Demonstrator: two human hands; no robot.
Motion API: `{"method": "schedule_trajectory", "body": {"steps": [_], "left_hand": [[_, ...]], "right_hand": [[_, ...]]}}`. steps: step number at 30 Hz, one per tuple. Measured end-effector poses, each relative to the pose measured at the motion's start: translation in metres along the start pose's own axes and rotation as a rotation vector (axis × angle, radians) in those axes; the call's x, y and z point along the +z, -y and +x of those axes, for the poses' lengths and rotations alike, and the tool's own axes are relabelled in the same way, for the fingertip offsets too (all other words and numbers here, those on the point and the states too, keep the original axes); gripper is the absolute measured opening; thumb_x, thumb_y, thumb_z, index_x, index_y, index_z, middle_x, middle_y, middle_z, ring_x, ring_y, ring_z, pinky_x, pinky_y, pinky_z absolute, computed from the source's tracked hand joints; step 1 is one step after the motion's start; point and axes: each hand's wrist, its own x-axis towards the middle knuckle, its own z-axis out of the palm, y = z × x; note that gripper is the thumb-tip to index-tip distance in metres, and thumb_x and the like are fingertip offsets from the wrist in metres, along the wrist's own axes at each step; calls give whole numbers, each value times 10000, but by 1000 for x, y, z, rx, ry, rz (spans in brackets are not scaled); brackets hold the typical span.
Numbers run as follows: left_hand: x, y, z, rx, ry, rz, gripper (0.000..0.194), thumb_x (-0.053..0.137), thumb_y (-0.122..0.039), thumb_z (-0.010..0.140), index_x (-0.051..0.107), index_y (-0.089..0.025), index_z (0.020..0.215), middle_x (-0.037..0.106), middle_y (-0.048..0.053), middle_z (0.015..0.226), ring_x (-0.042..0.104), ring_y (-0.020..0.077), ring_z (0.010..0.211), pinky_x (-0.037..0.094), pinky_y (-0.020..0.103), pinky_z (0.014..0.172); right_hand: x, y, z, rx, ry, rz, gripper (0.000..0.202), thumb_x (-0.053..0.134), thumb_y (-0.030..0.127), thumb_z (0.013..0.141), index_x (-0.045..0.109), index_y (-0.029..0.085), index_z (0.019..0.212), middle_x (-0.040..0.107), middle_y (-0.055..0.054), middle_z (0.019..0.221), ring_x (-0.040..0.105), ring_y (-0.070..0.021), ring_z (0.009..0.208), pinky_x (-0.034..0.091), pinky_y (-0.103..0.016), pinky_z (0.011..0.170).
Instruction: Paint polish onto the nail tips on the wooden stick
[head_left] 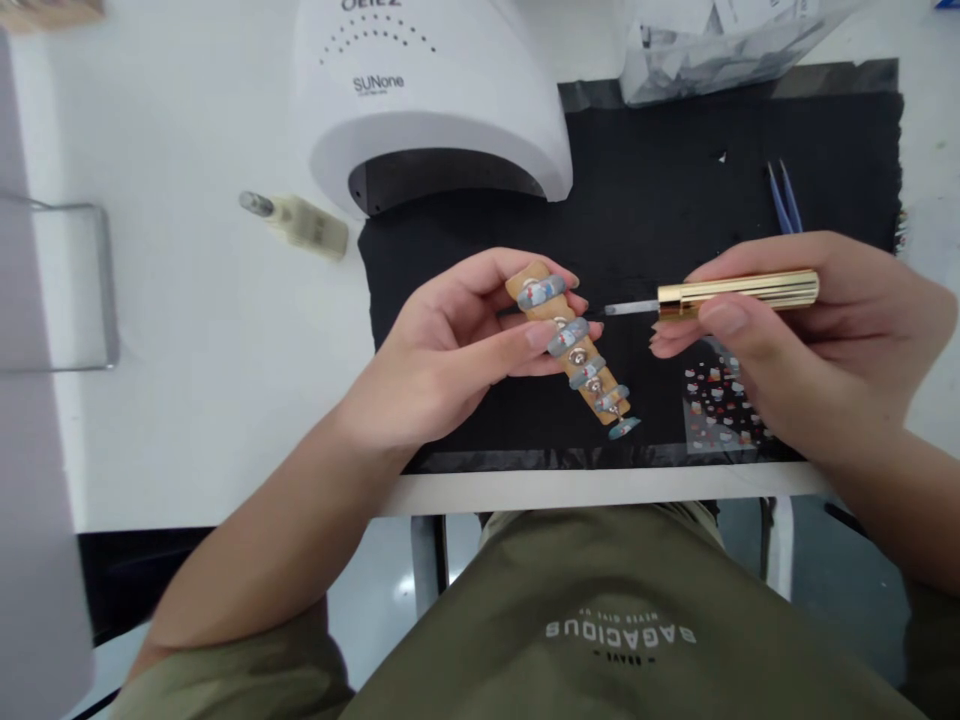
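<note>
My left hand (480,345) grips a tan nail display stand (537,312), tilted down to the right. Several grey-blue press-on nails (568,337) with small coloured pictures sit crosswise along it on round metal posts. In my right hand (810,350) is a brush with a ribbed gold handle (750,292), held between thumb and fingers. Its pale tip (628,309) points left at the stand, a short gap away from the nails. Under the right hand lies a clear sticker sheet (712,405) with small cartoon cat faces, partly covered by the hand.
A white nail lamp (442,90) stands at the back, its opening facing me. Left of it lies a cream bottle (307,225). Blue tweezers (784,200) rest on the black mat (637,180). Behind the mat is a clear container (720,60) of silvery packets.
</note>
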Motion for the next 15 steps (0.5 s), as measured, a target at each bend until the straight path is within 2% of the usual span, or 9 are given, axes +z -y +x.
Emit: {"method": "schedule_trajectory", "body": {"steps": [2,4,7,10,15], "left_hand": [[1,0,-1,-9,1,-9,268,1002,-262,933,833,-237,1140,886,37,1127,903,264,1122,775,269,849],[1,0,-1,-10,-4,-11,284,1012,-272,924,830,-243,1139,884,29,1127,901,261,1122,776,275,861],[0,2,0,-2,-11,-10,299,1016,-274,921,827,-246,1150,878,23,1131,899,254,1109,775,279,866],[-2,5,1,12,7,1,288,1001,-265,935,829,-249,1165,877,31,1146,896,257,1109,775,292,863],[-3,5,0,13,30,48,302,1000,-327,946,821,-270,1182,878,41,1197,889,284,1157,784,339,897]], "right_hand": [[1,-3,0,-27,-33,35,133,917,290,992,939,346,1110,891,79,857,846,-176,719,695,-341,631],[-1,-3,-1,-65,-25,101,180,913,265,984,941,348,1141,887,76,846,837,-185,680,672,-348,562],[-4,1,-3,-35,53,115,255,921,220,955,934,359,1168,887,73,844,830,-204,667,630,-370,513],[-6,5,-5,-37,119,63,311,929,186,921,931,367,1174,903,60,880,846,-233,692,662,-403,553],[-3,2,-2,-1,43,37,198,947,298,951,939,363,1138,899,40,862,847,-242,699,674,-403,546]]}}
